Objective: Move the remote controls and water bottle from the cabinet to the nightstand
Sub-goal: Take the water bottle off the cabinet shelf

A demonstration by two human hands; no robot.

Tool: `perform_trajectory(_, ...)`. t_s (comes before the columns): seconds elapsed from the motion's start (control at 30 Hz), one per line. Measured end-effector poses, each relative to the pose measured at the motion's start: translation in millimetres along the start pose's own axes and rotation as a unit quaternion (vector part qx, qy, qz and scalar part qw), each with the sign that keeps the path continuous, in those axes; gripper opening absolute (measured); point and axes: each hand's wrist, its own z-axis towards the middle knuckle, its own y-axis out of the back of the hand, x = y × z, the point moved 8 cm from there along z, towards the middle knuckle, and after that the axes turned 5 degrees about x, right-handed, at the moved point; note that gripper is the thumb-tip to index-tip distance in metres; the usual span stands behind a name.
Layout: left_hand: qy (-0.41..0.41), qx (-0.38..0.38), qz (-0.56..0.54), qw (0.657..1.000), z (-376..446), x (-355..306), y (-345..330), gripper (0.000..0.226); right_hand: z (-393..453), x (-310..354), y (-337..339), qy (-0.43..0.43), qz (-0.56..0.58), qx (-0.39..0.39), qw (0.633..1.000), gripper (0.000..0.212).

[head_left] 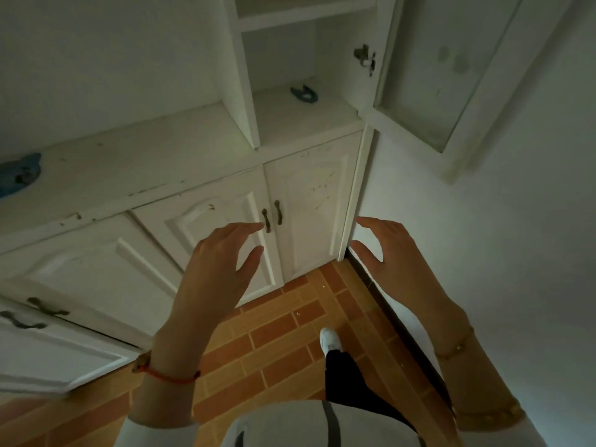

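White cabinet (206, 162) against a pale wall, orange brick-pattern floor (277, 346) below.

Both hands are held out empty with fingers spread wide: the left hand (219, 262) reaches toward the two dark handles (272, 219) on the lower doors, its fingertips just short of them, and the right hand (390, 250) hovers near the cabinet's corner. No remote controls or water bottle are visible; only a small blue object (304, 93) lies on the open shelf, beside the swung-out upper door (429, 69). Judging from this, the search step is in hand, and the next move likely calls for pulling a lower door open. No nightstand is in view.
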Motion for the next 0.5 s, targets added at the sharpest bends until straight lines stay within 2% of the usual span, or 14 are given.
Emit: perform_trajectory(0.5,0.049,-0.086,0.006,0.995,182,-30,4,0.038,212,-15,73,0.131,0.0,0.017,0.991,0.049)
